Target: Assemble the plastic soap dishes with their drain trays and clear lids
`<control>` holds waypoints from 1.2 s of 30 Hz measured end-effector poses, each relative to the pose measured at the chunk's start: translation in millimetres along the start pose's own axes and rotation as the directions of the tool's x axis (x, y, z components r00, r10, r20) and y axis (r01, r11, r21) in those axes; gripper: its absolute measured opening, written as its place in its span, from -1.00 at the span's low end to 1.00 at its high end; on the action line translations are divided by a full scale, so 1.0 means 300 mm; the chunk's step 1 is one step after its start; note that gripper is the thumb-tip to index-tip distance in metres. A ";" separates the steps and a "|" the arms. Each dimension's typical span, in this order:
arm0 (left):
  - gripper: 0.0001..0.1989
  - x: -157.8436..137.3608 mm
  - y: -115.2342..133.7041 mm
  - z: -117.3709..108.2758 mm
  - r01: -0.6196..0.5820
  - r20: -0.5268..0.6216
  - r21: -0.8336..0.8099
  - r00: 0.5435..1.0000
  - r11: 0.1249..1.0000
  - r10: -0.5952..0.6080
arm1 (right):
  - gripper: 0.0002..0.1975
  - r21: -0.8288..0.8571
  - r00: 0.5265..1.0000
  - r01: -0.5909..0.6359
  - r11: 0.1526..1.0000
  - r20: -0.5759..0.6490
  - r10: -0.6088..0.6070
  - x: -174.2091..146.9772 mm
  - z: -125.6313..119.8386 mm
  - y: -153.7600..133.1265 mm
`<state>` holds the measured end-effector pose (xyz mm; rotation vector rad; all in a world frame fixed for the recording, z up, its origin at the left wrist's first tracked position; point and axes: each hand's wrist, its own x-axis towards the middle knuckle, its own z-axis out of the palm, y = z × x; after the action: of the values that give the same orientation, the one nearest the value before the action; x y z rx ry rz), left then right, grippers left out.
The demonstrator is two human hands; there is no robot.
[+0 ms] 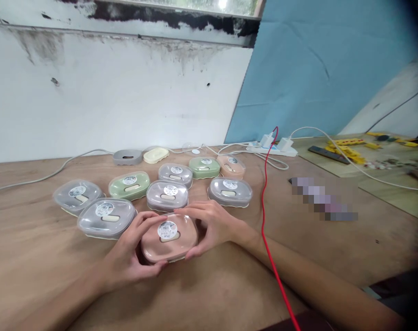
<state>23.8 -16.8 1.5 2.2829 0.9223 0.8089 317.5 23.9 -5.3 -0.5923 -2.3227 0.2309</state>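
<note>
Between both hands is a pink soap box (184, 243) with a see-through lid, a round printed label and a pale oval slot. My left hand (136, 248) wraps its left side, thumb at the near edge and fingers along the far edge. From the right, my right hand (212, 225) grips the other end the same way. Just beyond lie lidded grey soap boxes, one (107, 218) by my left fingers and another (167, 195) behind the pink one. A green soap box (129, 185) and a further grey one (230, 192) sit near them.
Farther back are another green box (204, 167), a second pink box (232, 166), a lidless grey tray (127, 157) and a cream insert (156, 155). A red cable (265, 207) crosses over my right forearm from a power strip (272, 149). A blurred-out object (322, 200) lies right.
</note>
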 end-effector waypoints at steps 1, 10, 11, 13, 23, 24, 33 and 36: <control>-0.20 -0.002 -0.002 0.001 -0.004 0.001 0.003 1.000 1.000 0.004 | -0.09 -0.003 1.000 -0.009 1.000 0.006 0.009 0.000 0.001 0.000; -0.25 -0.010 -0.031 0.019 -0.041 -0.073 0.079 0.996 0.996 0.047 | -0.08 -0.080 1.000 -0.012 0.997 0.025 0.014 0.023 -0.021 -0.016; -0.29 -0.011 -0.035 0.020 -0.049 -0.073 0.086 0.996 0.995 0.056 | -0.07 -0.106 1.000 -0.004 0.994 0.022 0.007 0.025 -0.026 -0.015; -0.36 -0.012 -0.041 0.022 -0.055 -0.058 0.093 0.996 0.994 0.061 | -0.03 -0.154 1.000 0.023 0.988 0.009 -0.022 0.023 -0.036 -0.008; -0.40 -0.013 -0.057 0.025 -0.045 -0.066 0.083 0.997 0.996 0.050 | -0.58 -0.311 0.898 -0.394 0.865 -0.329 0.291 0.169 -0.057 0.090; -0.40 -0.013 -0.060 0.025 -0.049 -0.068 0.080 0.996 0.996 0.055 | -0.63 -0.330 0.852 -0.503 0.798 -0.345 0.395 0.217 -0.067 0.108; -0.33 -0.013 -0.077 0.030 -0.071 -0.079 0.144 0.993 0.987 0.083 | -0.51 -0.384 0.434 -0.867 0.317 -0.270 0.859 0.407 -0.183 0.358; -0.28 -0.015 -0.061 0.028 -0.065 -0.079 0.168 0.994 0.984 0.079 | -0.49 -0.406 0.382 -0.874 0.268 -0.232 0.894 0.377 -0.183 0.392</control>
<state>19.4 -11.1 -17.8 2.4536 0.9824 0.8965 324.3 181.0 64.7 -2.1902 -1.7654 0.1688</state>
